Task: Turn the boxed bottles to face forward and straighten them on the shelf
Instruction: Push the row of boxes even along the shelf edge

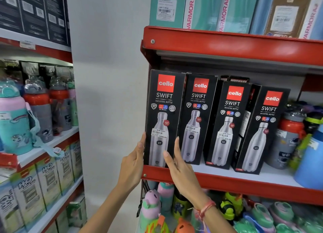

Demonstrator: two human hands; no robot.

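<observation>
Several black Cello Swift bottle boxes stand in a row on the red-edged shelf [227, 183], fronts facing me. The leftmost box [163, 121] stands upright at the shelf's left end. My left hand [134, 161] lies flat against its lower left side. My right hand [176, 161] presses fingers on its lower right front and edge. The second box [197, 121] stands close beside it. The third box [227, 126] and the fourth box [260, 131] lean slightly and sit further forward, with another box partly hidden between them.
Loose bottles [288, 138] crowd the shelf's right part. The red shelf above [227, 45] carries teal boxes. Children's bottles [157, 208] fill the shelf below. A second rack at the left [40, 145] holds bottles and H2O boxes. A white wall separates the racks.
</observation>
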